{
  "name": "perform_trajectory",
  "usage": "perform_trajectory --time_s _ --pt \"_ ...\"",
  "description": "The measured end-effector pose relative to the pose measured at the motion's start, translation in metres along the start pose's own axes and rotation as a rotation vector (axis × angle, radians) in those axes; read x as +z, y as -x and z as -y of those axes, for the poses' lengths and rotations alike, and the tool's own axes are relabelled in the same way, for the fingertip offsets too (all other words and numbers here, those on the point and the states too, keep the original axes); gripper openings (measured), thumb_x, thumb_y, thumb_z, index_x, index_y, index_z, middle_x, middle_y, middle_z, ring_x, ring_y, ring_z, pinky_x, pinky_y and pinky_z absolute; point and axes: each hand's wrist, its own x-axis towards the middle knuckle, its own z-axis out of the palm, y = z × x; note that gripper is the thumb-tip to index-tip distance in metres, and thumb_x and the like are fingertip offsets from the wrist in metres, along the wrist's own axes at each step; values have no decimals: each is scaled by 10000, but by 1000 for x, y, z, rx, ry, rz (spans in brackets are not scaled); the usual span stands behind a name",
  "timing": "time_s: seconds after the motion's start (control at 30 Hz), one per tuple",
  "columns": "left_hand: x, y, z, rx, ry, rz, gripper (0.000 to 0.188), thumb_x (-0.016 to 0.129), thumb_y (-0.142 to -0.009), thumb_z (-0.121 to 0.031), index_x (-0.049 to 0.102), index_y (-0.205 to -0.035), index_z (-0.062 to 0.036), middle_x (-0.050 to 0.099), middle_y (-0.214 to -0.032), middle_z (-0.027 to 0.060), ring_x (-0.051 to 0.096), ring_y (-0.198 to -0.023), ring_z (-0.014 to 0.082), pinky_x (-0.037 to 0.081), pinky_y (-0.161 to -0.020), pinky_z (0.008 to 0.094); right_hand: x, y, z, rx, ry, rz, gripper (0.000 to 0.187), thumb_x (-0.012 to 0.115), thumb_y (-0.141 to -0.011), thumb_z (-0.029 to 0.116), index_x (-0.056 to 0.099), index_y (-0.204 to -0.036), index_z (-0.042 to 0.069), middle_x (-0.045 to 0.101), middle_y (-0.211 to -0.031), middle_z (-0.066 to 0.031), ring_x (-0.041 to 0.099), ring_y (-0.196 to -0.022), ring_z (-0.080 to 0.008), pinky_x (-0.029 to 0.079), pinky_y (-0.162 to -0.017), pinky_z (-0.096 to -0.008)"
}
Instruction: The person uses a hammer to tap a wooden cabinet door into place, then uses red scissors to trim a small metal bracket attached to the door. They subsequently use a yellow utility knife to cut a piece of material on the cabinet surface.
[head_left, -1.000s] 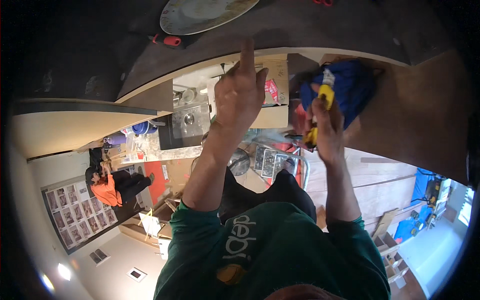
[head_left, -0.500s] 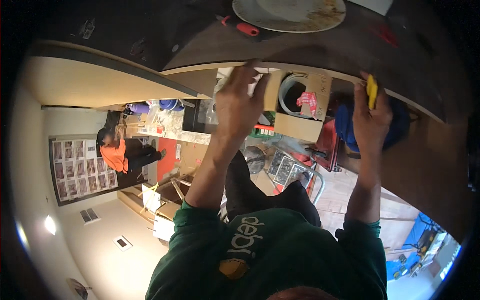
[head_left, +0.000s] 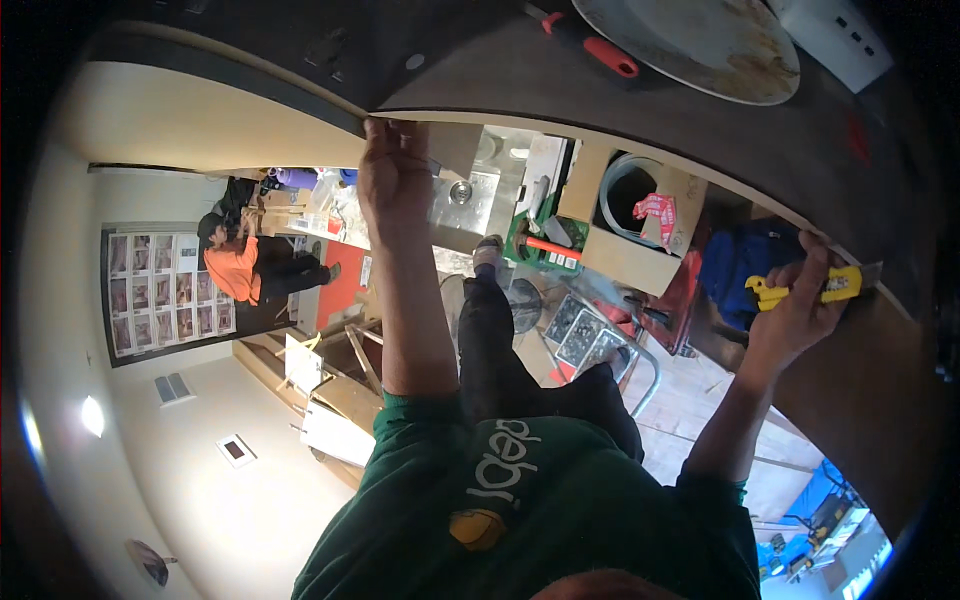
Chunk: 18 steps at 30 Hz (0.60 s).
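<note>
My right hand (head_left: pixel 788 318) is closed around a yellow utility knife (head_left: pixel 842 284), its blade pointing right, close to the underside of the dark shelf. At the upper left, my left hand (head_left: pixel 393 185) reaches up to the shelf's pale front edge (head_left: pixel 560 126). Its fingers are bent together against that edge, near the corner where a side panel meets it; the fingertips are partly hidden. Above, on the dark shelf surface (head_left: pixel 470 65), lie a red-and-black handled tool (head_left: pixel 610 57) and a stained, pale round plate (head_left: pixel 700 45).
Below stand a cardboard box (head_left: pixel 630 258) with a round container, a green tray (head_left: pixel 548 250) with a hammer, and a metal sink (head_left: pixel 470 205). A dark blue bag (head_left: pixel 725 275) hangs near my right hand. My legs stand by a stepladder (head_left: pixel 650 370). A person in orange (head_left: pixel 232 268) is far left.
My left hand has moved left and up to the shelf edge. My right hand has moved right and down with the knife, whose blade now shows. The view has shifted.
</note>
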Motion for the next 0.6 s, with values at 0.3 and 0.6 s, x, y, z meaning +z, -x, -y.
perform_trajectory --time_s 0.3,0.6 --pt "-35 -23 -19 -221 87 -26 167 602 -973 -151 613 -1086 -29 665 -1063 93 641 -965 216 561 -913 394 -26 2 -7 13 92 49 291 625 -974 166 565 -1222 27 646 -956 -81 504 -582 -47 436 -536 -222" --pt "27 27 50 465 -793 -155 574 483 -1043 -217 206 -1524 -74 541 -1257 128 599 -1085 215 563 -785 340 -48 22 -10 133 172 156 212 570 -996 172 588 -1169 52 607 -833 -34 483 -594 -27 378 -508 -200"
